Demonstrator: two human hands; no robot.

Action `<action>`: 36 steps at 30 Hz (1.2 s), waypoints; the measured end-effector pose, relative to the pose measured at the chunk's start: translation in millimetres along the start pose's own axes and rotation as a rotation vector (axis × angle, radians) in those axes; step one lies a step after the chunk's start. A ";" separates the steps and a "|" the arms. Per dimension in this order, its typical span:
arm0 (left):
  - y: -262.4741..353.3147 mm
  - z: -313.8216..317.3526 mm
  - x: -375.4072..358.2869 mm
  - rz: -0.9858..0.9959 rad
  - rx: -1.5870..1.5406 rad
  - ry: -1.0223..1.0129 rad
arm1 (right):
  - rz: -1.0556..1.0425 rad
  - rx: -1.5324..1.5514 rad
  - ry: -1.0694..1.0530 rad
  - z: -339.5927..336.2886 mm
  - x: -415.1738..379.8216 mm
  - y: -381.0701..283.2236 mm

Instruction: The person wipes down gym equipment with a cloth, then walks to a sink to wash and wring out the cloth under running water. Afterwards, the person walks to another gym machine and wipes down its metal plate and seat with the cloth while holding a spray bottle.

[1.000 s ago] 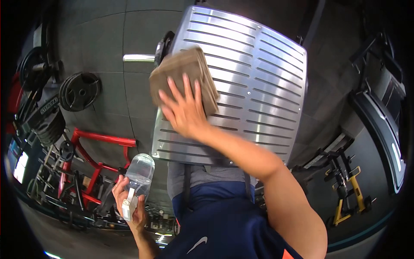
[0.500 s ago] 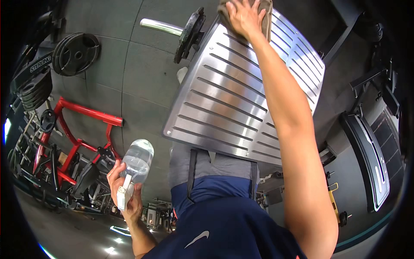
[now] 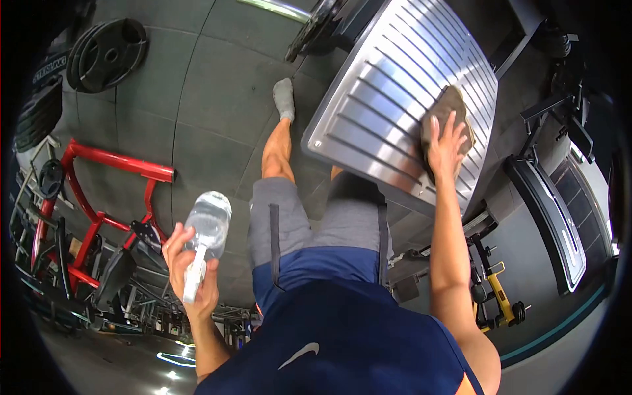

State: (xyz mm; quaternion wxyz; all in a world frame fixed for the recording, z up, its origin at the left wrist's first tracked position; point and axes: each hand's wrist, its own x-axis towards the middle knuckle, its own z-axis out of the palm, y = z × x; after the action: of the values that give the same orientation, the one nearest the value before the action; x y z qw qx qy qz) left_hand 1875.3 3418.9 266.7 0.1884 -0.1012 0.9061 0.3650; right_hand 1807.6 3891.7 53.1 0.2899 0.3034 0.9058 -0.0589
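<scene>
A brown cloth (image 3: 445,117) is pressed flat against a ribbed steel footplate (image 3: 388,92) by the right hand (image 3: 446,146), whose fingers (image 3: 453,126) are spread wide and laid open over the fabric rather than curled around it. The cloth is seen near the right edge of the plate, about midway down its slope, with part of it showing above and beside the fingertips. The right arm is extended straight up from the shoulder to the plate.

A clear spray bottle (image 3: 207,227) is gripped by the left hand (image 3: 189,271), held low and to the left, well apart from the plate. Its white trigger head (image 3: 193,280) is enclosed by the curled fingers, and the bottle body is pointed up and away from the wrist.

The person's grey shorts (image 3: 296,217) and navy shirt (image 3: 336,342) are seen below the plate, with one bare leg and a grey-socked foot (image 3: 284,99) planted on the dark tiled floor (image 3: 204,99) just beside the plate's left edge.

A red steel frame (image 3: 115,161) is seen to the left, with black weight plates (image 3: 105,45) stacked beyond it at the upper left. A loaded bar sleeve (image 3: 316,26) is seen at the plate's top left corner. Yellow equipment (image 3: 499,296) and a dark padded seat (image 3: 546,217) are seen at the right.
</scene>
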 end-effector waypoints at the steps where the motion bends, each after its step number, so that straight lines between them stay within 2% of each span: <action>1: -5.2 -0.8 -0.9 -0.001 0.004 -0.009 | -0.076 -0.008 0.024 3.1 -5.7 -25.5; 6: -11.0 -5.7 2.1 0.089 0.044 -0.085 | -0.612 0.123 0.187 15.8 -88.2 -177.0; 9: -10.9 -8.9 -1.8 0.143 0.034 -0.082 | -0.723 0.173 0.255 21.7 -105.4 -172.4; 10: -13.3 -7.2 -2.7 0.161 0.013 -0.067 | -0.719 0.127 0.251 20.1 -104.9 -154.8; 14: -15.3 -0.8 -2.3 0.143 0.030 -0.133 | -0.458 -0.026 0.245 15.9 -100.4 -39.8; 17: -18.5 0.3 1.3 0.187 0.064 -0.218 | -0.249 0.001 0.242 19.7 -95.7 50.3; 18: -18.9 0.5 2.7 0.201 0.078 -0.239 | -0.190 0.039 0.249 16.6 -96.0 55.9; 20: -15.9 3.4 4.8 0.216 0.056 -0.227 | -0.119 0.051 0.301 27.5 -90.5 51.4; 22: -8.3 5.1 8.6 0.238 0.058 -0.222 | -0.051 0.017 0.355 24.3 -98.3 -8.6; 23: -4.9 3.9 11.9 0.253 0.098 -0.240 | -0.176 0.038 0.363 16.7 -104.2 -46.2; 24: 0.0 3.5 16.2 0.267 0.123 -0.234 | -0.314 0.129 0.465 24.0 -108.7 -84.1; 26: 12.2 9.3 24.5 0.299 0.156 -0.234 | -0.485 0.325 0.432 23.5 -124.1 -158.4; 28: 16.3 13.6 30.5 0.326 0.126 -0.241 | -0.612 0.383 0.382 31.0 -129.4 -197.6; 32: 33.1 31.5 40.5 0.387 0.129 -0.243 | -0.714 0.478 0.354 34.9 -126.1 -154.6; 36: 57.6 49.7 53.6 0.412 0.198 -0.326 | -0.524 0.358 0.352 27.2 -109.5 -52.8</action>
State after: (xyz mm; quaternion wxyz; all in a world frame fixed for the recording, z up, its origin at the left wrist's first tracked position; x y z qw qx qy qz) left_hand 1821.5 3492.3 247.4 0.2626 0.1641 0.8965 0.3167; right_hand 1861.0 3784.9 88.4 0.0469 0.1123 0.9642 -0.2356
